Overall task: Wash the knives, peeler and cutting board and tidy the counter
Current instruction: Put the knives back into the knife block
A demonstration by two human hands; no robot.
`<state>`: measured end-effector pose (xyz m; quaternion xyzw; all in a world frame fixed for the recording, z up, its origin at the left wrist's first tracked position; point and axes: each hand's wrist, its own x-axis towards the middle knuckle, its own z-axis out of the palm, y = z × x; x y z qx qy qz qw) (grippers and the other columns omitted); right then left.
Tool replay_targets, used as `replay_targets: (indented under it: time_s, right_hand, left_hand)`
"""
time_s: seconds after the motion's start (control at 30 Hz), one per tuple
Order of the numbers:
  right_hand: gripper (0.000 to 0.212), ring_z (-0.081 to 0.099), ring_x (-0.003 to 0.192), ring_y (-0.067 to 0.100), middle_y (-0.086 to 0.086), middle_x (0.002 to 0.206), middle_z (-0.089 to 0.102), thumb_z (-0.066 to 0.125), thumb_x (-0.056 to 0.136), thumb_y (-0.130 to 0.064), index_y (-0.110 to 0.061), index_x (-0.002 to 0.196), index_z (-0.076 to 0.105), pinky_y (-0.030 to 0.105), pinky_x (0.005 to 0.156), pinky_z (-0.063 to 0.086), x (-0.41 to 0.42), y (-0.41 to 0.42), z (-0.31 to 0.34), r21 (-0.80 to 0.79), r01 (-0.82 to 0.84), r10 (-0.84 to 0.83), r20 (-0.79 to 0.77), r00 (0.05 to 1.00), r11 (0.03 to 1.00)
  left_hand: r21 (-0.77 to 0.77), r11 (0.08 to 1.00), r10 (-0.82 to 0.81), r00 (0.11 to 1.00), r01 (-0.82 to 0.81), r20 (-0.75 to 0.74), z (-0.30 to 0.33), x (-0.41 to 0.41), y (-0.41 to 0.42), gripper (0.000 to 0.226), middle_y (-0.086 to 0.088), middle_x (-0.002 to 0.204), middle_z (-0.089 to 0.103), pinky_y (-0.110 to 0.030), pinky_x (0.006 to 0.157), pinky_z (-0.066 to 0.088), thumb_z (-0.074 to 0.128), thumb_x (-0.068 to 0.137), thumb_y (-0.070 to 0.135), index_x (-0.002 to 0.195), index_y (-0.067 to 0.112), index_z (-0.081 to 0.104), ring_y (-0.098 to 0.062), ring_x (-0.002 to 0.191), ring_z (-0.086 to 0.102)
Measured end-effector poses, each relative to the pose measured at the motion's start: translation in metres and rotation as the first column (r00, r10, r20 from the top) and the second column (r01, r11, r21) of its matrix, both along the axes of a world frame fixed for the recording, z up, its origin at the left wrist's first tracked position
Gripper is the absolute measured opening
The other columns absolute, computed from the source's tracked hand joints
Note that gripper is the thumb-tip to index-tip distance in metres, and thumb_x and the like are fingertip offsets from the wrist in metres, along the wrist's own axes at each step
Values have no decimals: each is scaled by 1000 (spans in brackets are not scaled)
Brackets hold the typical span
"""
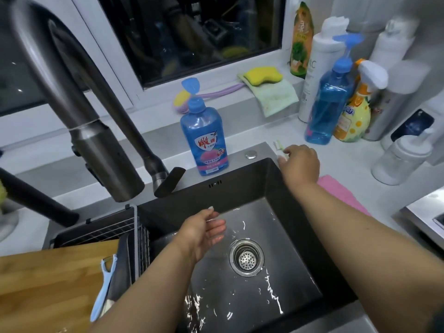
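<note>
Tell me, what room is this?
Most likely a home kitchen, at the washing-up spot. There is a dark steel sink with a pull-down tap, a blue dish soap bottle behind it, and a wooden cutting board beside it.

- A dark window [192,37] in a white frame sits above the grey sill [216,104].
- A pale counter [348,164] borders the dark sink's [300,212] rear and right edges.
</note>
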<state>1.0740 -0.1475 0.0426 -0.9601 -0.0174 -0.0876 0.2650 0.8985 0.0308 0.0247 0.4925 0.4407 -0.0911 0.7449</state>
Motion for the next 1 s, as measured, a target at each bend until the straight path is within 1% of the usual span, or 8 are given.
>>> replay_targets:
  time_s: [0.2,0.37,0.43,0.5,0.6,0.7,0.8,1.0]
  right_hand:
    - [11,57,78,17,0,87,57,70,81,-23,-19,85,61,27,69,44,-86,57,-3,198,-407,435,-129,891,892]
    - [28,54,73,24,-3,65,48,57,77,-3,-20,61,41,25,56,33,-120,82,-13,145,-523,537,-356,765,840]
    - [11,60,88,23,0,86,57,63,77,-14,-22,81,57,23,66,41,-127,88,-18,153,-574,566,-489,664,804]
    - [50,57,106,24,6,119,49,70,77,-31,-24,123,51,28,83,46,-134,96,-21,157,-630,578,-606,546,760]
    - [62,55,111,25,8,129,45,68,79,-40,-22,133,44,31,87,46,-149,110,-20,153,-652,603,-579,549,742]
    - [50,58,104,23,7,121,56,65,80,-39,-19,123,53,27,82,46,-164,127,-15,131,-679,632,-525,570,722]
    - [41,58,100,20,5,112,60,64,82,-39,-17,117,57,29,80,48,-177,141,-4,125,-718,668,-501,551,685]
    - [22,59,89,14,-2,97,62,64,86,-34,-20,102,60,31,80,51,-212,173,24,181,-682,689,-384,614,708]
  left_hand:
    - [85,994,69,998,-69,11,6,-11,7,11,-7,83,60,-30,65,51,56,96,19,99,9,58,-17,74,60]
    - [256,946,201,979,-199,18,2,-37,18,16,-9,64,51,-24,49,54,59,84,-6,89,8,53,-12,47,49]
    - [271,944,186,982,-190,42,3,-49,22,17,-10,66,52,-26,53,53,62,81,-5,79,9,54,-14,51,52]
    - [196,972,117,991,-129,68,9,-62,26,14,-5,73,55,-29,61,50,74,77,14,82,15,60,-15,66,54]
    - [143,971,179,978,-193,107,18,-80,39,39,1,90,59,-31,67,51,80,73,35,103,21,60,-14,87,56]
    - [161,892,386,896,-423,218,38,-102,59,25,0,95,62,-25,64,49,69,87,28,106,15,59,-17,95,62]
    - [168,788,525,788,-593,322,62,-120,93,44,-3,110,63,-29,83,52,69,86,31,124,14,53,-19,105,62]
    - [33,527,710,460,-849,533,139,-157,170,62,1,92,54,-29,81,50,72,84,38,134,14,43,-10,83,55]
